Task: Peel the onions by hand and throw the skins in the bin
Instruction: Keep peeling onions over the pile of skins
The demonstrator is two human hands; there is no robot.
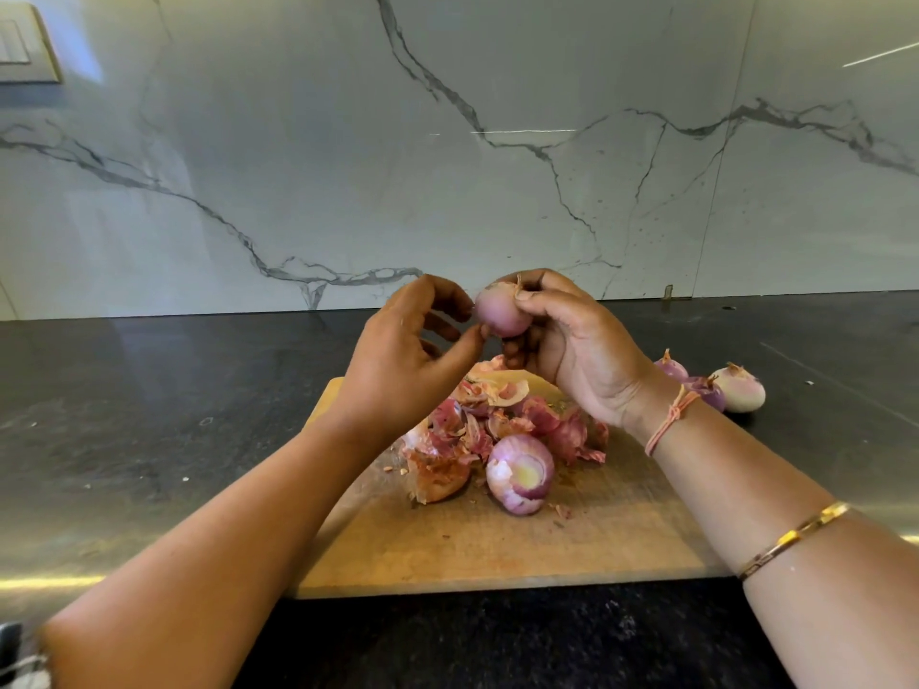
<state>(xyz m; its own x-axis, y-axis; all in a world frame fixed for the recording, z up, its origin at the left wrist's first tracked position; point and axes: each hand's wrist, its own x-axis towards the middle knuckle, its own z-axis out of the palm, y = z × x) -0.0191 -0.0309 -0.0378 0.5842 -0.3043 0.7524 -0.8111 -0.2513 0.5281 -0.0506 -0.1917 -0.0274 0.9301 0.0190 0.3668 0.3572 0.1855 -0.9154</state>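
Cannot see the far edge of the cutting board, covered by the left hand, right hand and skins. Above the board, cannot see the right side of the held onion, wrapped in fingers. Right of the board, partly hidden behind the wrist: two purple onions. Beyond the board, too small to name: a tan bit.

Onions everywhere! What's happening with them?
A person is peeling them by hand. The right hand holds a small onion up above the wooden board, and the left hand reaches in beside it, thumb at its side. A pile of skins lies on the board next to a peeled onion. Three more onions sit on the dark counter to the right. No bin is in view.
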